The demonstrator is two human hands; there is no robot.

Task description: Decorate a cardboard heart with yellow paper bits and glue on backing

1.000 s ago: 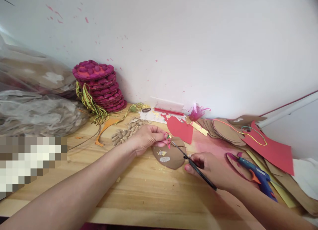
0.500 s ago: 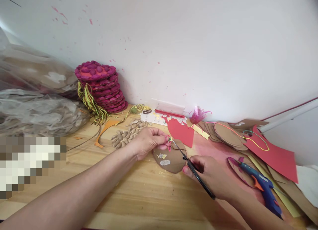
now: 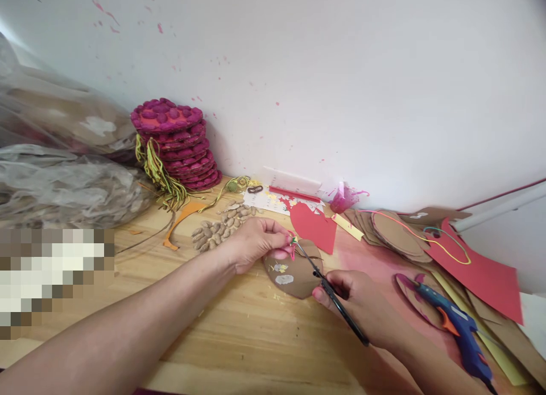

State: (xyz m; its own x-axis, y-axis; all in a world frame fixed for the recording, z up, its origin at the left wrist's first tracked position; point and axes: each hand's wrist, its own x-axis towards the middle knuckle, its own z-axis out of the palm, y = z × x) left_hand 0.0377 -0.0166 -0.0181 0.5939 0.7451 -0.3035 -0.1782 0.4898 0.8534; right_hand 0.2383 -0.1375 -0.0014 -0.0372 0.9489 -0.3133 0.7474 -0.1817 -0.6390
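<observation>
Between thumb and fingertips, my left hand (image 3: 260, 244) pinches a small scrap with green, yellow and pink parts (image 3: 293, 243). My right hand (image 3: 350, 295) is wrapped round black-handled scissors (image 3: 328, 287), whose tips point up and left and meet the scrap. Whether the blades are parted is too small to tell. Beneath both hands lies a brown cardboard piece (image 3: 298, 278) with whitish patches and yellow bits on it. A red paper piece (image 3: 315, 227) is just behind it on the wooden table (image 3: 222, 338).
Peanuts (image 3: 213, 233) and an orange strip (image 3: 181, 221) lie left of centre. A stack of magenta discs (image 3: 170, 145) stands behind, beside plastic bags (image 3: 63, 179). At right are cardboard discs (image 3: 396, 233), red paper (image 3: 482, 270) and a blue glue gun (image 3: 469, 338).
The view has shifted slightly, so objects at right appear farther right. Both hands keep nearly the same pose, with the scissor tips still at the small scrap.
</observation>
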